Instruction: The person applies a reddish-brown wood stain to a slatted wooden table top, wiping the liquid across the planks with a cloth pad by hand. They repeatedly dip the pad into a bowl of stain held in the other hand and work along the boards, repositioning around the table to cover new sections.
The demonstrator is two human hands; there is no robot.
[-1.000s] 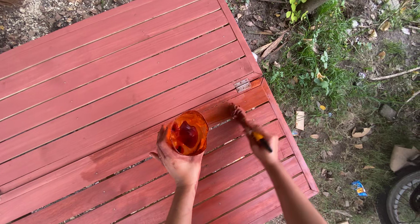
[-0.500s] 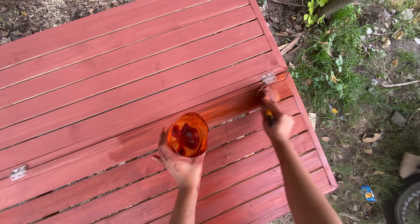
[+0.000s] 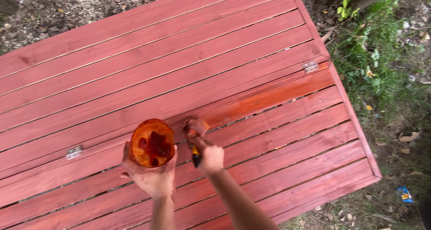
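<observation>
Red slatted wooden panel [image 3: 134,64] lies on ground; two metal hinges [image 3: 310,67] on middle board, grass [image 3: 381,73] past right edge. Your left hand [image 3: 152,178] grips clear cup [image 3: 152,143] with orange-red stain inside, near front edge. Your right hand [image 3: 210,158] closed on brush [image 3: 195,135], bristles touching wet orange stripe [image 3: 269,97] just beside cup

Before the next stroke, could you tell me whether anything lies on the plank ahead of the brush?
Nothing visible does: the paintbrush in the right hand rests on the slat, whose wet strip runs bare toward the hinge.
</observation>
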